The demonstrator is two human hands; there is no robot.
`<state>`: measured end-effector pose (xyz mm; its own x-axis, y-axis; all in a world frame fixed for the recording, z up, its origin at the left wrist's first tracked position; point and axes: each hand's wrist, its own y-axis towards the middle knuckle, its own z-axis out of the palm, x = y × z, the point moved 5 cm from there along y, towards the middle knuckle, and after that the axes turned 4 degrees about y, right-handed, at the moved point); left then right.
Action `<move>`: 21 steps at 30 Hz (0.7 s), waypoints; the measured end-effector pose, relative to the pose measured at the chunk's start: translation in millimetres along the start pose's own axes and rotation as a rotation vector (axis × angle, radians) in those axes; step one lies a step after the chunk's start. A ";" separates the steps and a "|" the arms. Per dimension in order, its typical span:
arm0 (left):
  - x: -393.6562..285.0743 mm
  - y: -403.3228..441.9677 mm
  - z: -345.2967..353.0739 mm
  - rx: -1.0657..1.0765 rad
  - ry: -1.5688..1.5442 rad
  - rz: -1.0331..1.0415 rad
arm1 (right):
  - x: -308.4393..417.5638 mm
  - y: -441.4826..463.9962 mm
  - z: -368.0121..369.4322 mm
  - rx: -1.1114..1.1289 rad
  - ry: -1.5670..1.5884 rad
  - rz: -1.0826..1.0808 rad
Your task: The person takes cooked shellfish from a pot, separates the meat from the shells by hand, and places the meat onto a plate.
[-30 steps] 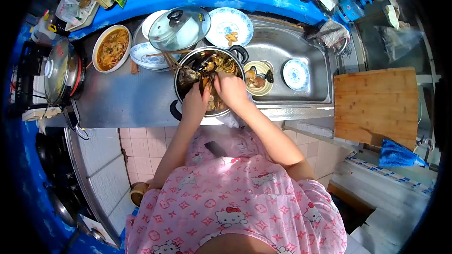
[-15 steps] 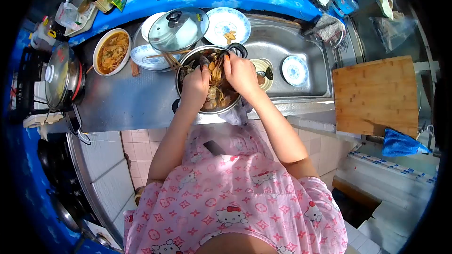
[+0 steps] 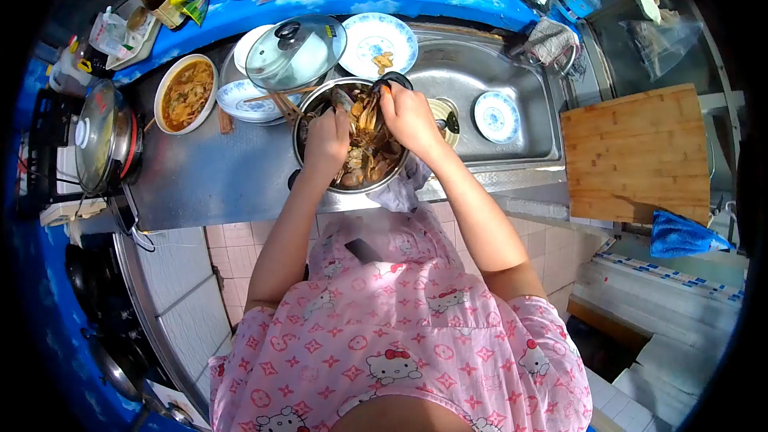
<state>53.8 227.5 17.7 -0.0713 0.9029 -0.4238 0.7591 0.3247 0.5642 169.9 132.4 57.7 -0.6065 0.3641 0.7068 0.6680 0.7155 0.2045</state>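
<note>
A steel pot (image 3: 299,146) with black handles stands at the counter's front edge, holding dark shellfish and brownish pieces (image 3: 358,170). Over its left part, my left hand (image 3: 327,141) is closed on a dark piece of food. On the right, my right hand (image 3: 410,121) pinches a piece of the same food near the pot's rim. Between the hands a yellowish-brown, leggy piece (image 3: 366,122) shows, perhaps crab. Wooden chopsticks (image 3: 280,94) and a utensil lean at the pot's upper left. Fingertips are partly hidden by the food.
Behind the pot are a glass lid (image 3: 296,52) over dishes and a patterned plate (image 3: 398,40) with small yellow pieces. A bowl of reddish food (image 3: 186,94) stands left. The sink (image 3: 524,84) at right holds a small plate (image 3: 497,118); beyond is a cutting board (image 3: 640,156).
Both hands have risen from deeper in the pot and moved apart, with the leggy piece now showing between them. The view has shifted slightly.
</note>
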 end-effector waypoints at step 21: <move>22.5 31.0 27.7 -0.020 -0.140 -0.679 | -15.8 14.8 30.4 -0.398 -0.066 0.020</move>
<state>93.7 250.0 6.0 -0.4414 0.4531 -0.7745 0.5638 0.8115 0.1535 176.3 155.3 29.0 -0.6096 0.4218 0.6712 0.7868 0.4256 0.4471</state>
